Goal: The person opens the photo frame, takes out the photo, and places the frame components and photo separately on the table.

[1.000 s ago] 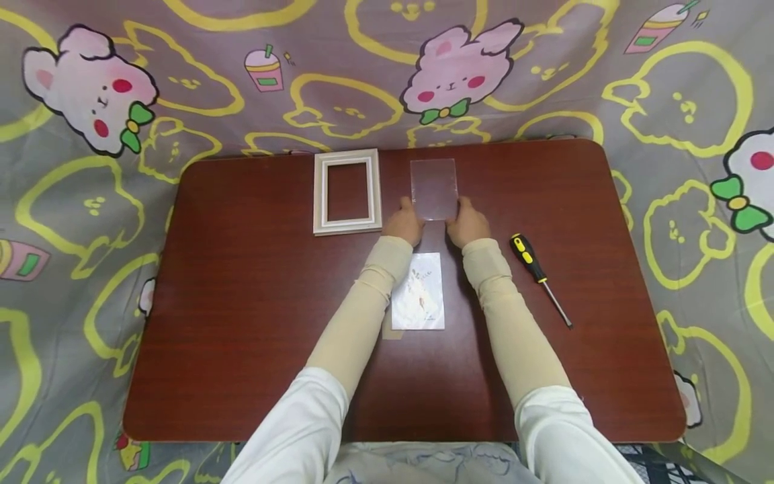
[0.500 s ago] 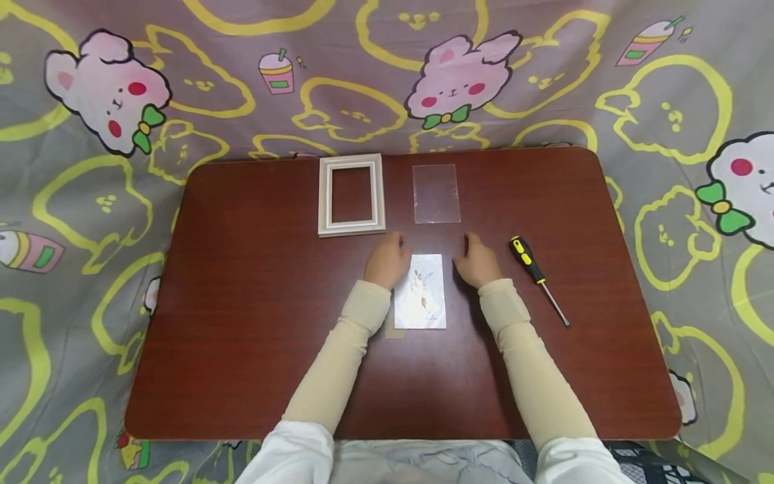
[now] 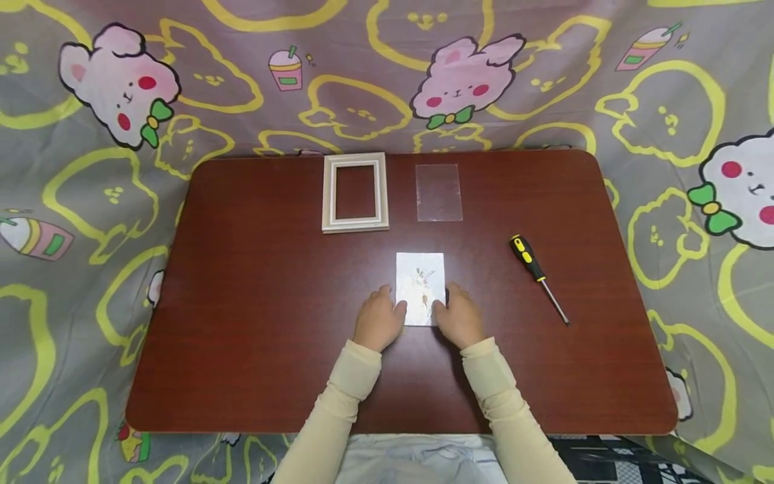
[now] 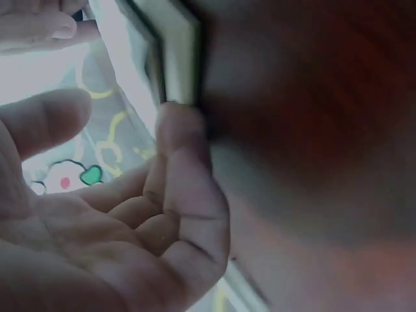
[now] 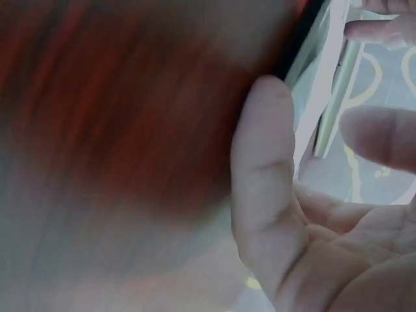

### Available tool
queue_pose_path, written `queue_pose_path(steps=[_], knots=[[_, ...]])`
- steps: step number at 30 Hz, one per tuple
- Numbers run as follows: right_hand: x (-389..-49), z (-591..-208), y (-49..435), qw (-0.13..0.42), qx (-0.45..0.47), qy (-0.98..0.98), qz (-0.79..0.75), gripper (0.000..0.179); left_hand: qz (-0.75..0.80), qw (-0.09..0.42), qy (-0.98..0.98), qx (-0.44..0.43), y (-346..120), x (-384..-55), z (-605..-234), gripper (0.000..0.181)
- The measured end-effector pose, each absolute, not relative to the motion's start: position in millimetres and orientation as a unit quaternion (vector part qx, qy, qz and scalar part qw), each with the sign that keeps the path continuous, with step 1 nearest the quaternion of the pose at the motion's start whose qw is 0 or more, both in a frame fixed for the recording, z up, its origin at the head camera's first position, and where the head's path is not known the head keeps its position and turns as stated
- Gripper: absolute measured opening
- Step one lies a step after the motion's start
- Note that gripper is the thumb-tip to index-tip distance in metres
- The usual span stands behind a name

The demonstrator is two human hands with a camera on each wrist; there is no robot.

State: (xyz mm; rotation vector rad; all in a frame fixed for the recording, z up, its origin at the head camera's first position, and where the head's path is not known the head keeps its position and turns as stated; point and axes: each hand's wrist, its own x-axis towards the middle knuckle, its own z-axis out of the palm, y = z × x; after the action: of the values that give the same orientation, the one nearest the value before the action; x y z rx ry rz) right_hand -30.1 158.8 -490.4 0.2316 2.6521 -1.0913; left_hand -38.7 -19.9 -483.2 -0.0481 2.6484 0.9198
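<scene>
A white picture card (image 3: 420, 286) with a small plant-like print lies at the table's middle, on top of a thicker beige board (image 4: 182, 49). My left hand (image 3: 379, 319) is at its left side, thumb over the near corner and fingertips at the edge. In the left wrist view the index finger (image 4: 185, 140) meets the board's edge while the thumb (image 4: 55, 120) stays apart. My right hand (image 3: 461, 317) mirrors this on the right side; its index finger (image 5: 266, 123) lies along the edge, thumb (image 5: 377, 133) spread away.
A cream picture frame (image 3: 355, 225) lies at the back of the brown table (image 3: 260, 323). Right of it is a clear rectangular sheet (image 3: 439, 193). A black and yellow screwdriver (image 3: 535, 269) lies to the right. Patterned cloth (image 3: 357, 67) hangs behind the table.
Both hands have let go of the clear sheet at the back and drawn nearer the body, down to the picture card's two sides. The sheet, frame and screwdriver stay put.
</scene>
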Motion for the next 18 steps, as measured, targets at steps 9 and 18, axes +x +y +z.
queue_pose_path(steps=[9,18], knots=[[-29,-489,124,0.126,0.074,0.917,-0.371,0.049,0.363,0.194,0.909,-0.066,-53,-46,-485,0.041],[-32,-482,71,0.156,0.052,0.906,-0.391,0.053,0.349,0.178,0.916,-0.084,-106,-46,-481,0.041]])
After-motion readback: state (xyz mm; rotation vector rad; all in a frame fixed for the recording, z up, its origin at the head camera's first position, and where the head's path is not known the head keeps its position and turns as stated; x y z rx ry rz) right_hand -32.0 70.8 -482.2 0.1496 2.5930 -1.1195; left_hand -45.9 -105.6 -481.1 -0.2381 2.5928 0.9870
